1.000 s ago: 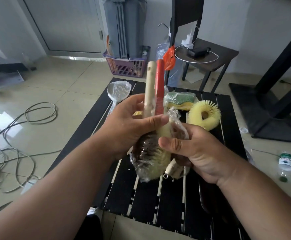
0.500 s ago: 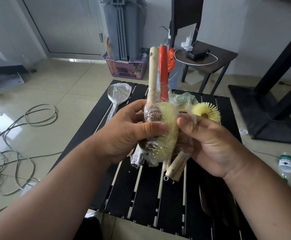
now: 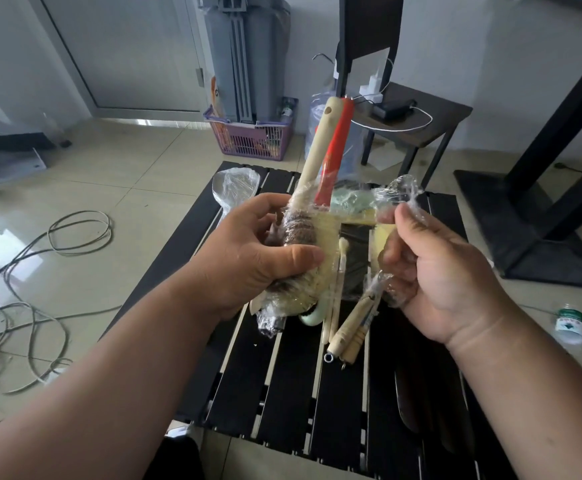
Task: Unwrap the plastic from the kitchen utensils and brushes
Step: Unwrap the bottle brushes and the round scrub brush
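The black slatted table (image 3: 282, 393) fills the lower centre of the frame; above it both hands work on a bundle of brushes (image 3: 303, 251) held at frame centre. The bundle's long axis runs from lower left to upper right, with a pale wooden handle (image 3: 317, 147) and a red handle (image 3: 334, 147) pointing toward the upper centre and the bristle heads down in the palm. The left hand (image 3: 248, 258), at centre left, is curled round the bristle end, thumb pressed across the front. The right hand (image 3: 431, 271), at centre right, pinches a stretched sheet of clear plastic wrap (image 3: 397, 199) between thumb and fingers, drawn rightward off the bundle; its lower fingers appear also to hold crumpled film. The wrap remains wound round the bristle heads and the handle bases, so the unwrapping is judged partly done, and the next pull likely runs rightward, across the long axis. Short wooden handles (image 3: 348, 327) hang below the bundle toward the table.

On the table's far edge, upper centre left, lies a wrapped spoon (image 3: 234, 185). A purple basket (image 3: 248, 136) in the upper centre holds assorted items, not identifiable. A small bottle (image 3: 568, 325) lies on the floor at the right edge.
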